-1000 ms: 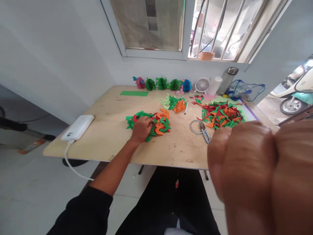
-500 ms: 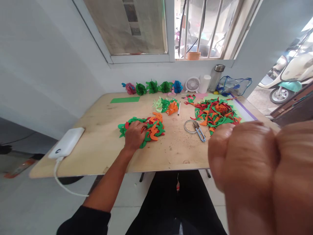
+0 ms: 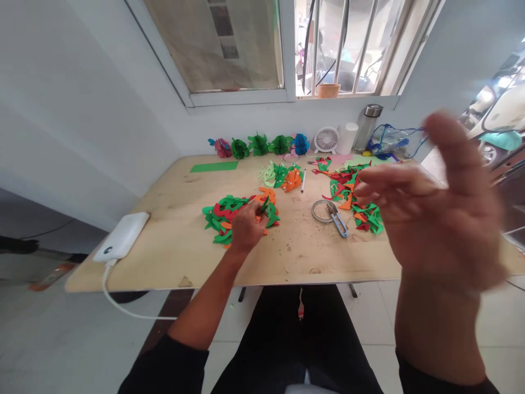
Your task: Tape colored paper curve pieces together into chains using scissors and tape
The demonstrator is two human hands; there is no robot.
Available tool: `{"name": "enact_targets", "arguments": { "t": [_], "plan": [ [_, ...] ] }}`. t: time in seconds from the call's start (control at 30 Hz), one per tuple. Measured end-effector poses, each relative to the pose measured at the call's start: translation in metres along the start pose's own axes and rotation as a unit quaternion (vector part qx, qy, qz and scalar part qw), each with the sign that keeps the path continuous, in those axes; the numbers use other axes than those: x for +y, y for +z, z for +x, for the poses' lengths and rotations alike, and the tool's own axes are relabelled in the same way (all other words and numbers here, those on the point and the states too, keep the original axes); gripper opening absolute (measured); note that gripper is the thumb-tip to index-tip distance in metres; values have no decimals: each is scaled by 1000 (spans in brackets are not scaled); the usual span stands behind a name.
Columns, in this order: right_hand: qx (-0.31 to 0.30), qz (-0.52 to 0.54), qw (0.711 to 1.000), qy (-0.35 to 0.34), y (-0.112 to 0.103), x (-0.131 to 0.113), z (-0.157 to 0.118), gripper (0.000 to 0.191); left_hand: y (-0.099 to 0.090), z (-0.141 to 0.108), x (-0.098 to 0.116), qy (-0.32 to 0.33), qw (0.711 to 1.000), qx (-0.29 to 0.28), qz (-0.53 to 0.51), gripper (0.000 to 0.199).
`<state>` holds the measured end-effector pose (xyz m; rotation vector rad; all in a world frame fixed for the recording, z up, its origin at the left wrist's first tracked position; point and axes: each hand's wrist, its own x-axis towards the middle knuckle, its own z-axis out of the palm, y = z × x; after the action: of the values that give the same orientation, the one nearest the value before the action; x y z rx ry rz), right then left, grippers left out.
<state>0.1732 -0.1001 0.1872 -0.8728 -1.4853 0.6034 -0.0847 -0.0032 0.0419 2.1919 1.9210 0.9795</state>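
Note:
Over the pile of green, red and orange paper cut-outs (image 3: 229,205), my left hand (image 3: 247,225) is closed, thumb and fingers pinching a dark green paper cut-out (image 3: 265,204) at the pile's right side. My right hand (image 3: 443,219) is raised close to the camera, thumb apart from the fingers, holding nothing that I can see. It is a little blurred. Behind it, a heap of red, green and orange paper scraps (image 3: 369,214) is partly hidden. Thread snips (image 3: 338,220) lie on a roll of grey wire (image 3: 318,212) between the two piles.
Folded paper figures (image 3: 259,145) line the wall, beside a small white fan (image 3: 326,140) and a glass bottle (image 3: 367,131). A pen (image 3: 303,180) lies by orange and green folded pieces (image 3: 283,176). A green paper strip (image 3: 214,167) and a white power bank (image 3: 122,236) are leftward.
My right hand has gone from a fist near the camera to spread fingers, farther off. My left hand has shifted right across the pile and now pinches a green cut-out.

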Motion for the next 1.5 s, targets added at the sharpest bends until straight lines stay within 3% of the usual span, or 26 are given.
{"name": "enact_targets", "arguments": {
  "t": [0.1, 0.17, 0.3, 0.4, 0.47, 0.57, 0.7, 0.93, 1.03, 1.13, 1.3, 1.37, 1.5],
  "plan": [
    [6, -56, 998, 42, 0, 52, 1, 45, 13, -5, 21, 2, 994, -83, 73, 15],
    [-4, -166, 980, 112, -2, 93, -1, 37, 22, -8, 33, 0, 985, -117, 128, 17],
    [-83, -425, 883, 182, -5, 147, -10, 29, 37, -9, 47, 31, 973, -182, 135, 17],
    [-138, -532, 811, 203, 0, 156, -13, 34, 42, -7, 52, 45, 982, -174, 62, 21],
    [-173, -566, 777, 214, 6, 157, -13, 38, 46, -4, 55, 54, 986, -155, 21, 22],
    [-208, -585, 750, 229, 13, 161, -10, 39, 55, 3, 63, 123, 983, -140, -6, 18],
    [-232, -586, 735, 252, 15, 170, -9, 38, 74, 11, 80, 236, 956, -166, 48, 13],
    [-201, -582, 749, 245, 14, 184, -16, 38, 98, 13, 92, 260, 947, -170, 80, 19],
    [-162, -543, 788, 242, 13, 192, -20, 36, 104, 12, 88, 277, 944, -161, 74, 19],
    [-78, -470, 849, 228, 8, 196, -17, 26, 104, 15, 83, 278, 949, -143, 41, 15],
    [96, -201, 949, 225, 3, 183, 5, 26, 92, 24, 78, 174, 970, -108, -134, 9],
    [139, -69, 959, 237, 7, 178, 15, 29, 87, 28, 75, 113, 957, -99, -248, 10],
    [167, 69, 947, 267, 22, 180, 26, 31, 86, 30, 69, 14, 892, -118, -436, 13]
  ]
}}
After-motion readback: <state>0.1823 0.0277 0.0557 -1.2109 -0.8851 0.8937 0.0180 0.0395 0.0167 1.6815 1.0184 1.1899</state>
